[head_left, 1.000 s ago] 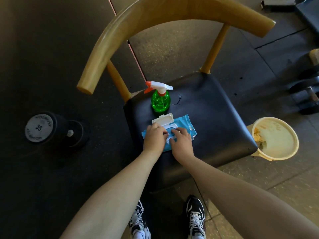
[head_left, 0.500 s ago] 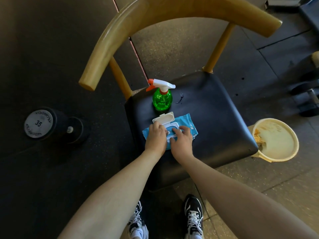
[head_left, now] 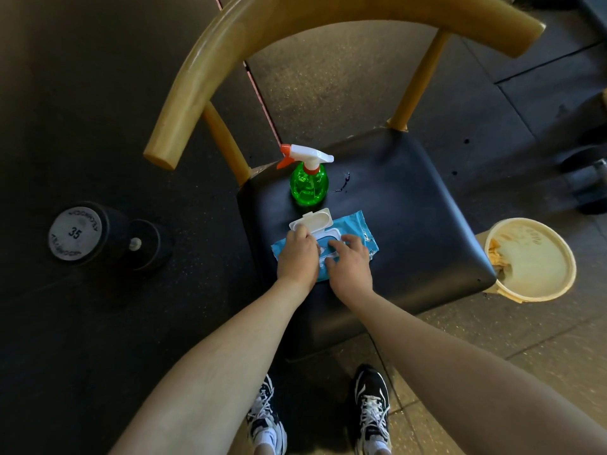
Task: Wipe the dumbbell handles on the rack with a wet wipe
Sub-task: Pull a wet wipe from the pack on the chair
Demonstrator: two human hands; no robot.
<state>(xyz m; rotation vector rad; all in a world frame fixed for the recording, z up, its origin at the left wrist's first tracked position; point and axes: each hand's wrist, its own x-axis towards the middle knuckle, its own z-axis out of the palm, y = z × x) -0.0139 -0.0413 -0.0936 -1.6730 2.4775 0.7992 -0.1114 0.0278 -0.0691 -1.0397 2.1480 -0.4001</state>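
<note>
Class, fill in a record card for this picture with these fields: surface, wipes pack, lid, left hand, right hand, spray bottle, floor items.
surface: black chair seat
wipes pack: blue, lying flat on the seat
lid: white, flipped open
left hand: on the pack at its opening; unclear whether it pinches a wipe
right hand: fingers spread, resting on the pack
spray bottle: green, upright, just beyond the pack
floor items: dumbbell marked 35, left of the chair; bucket on the right
</note>
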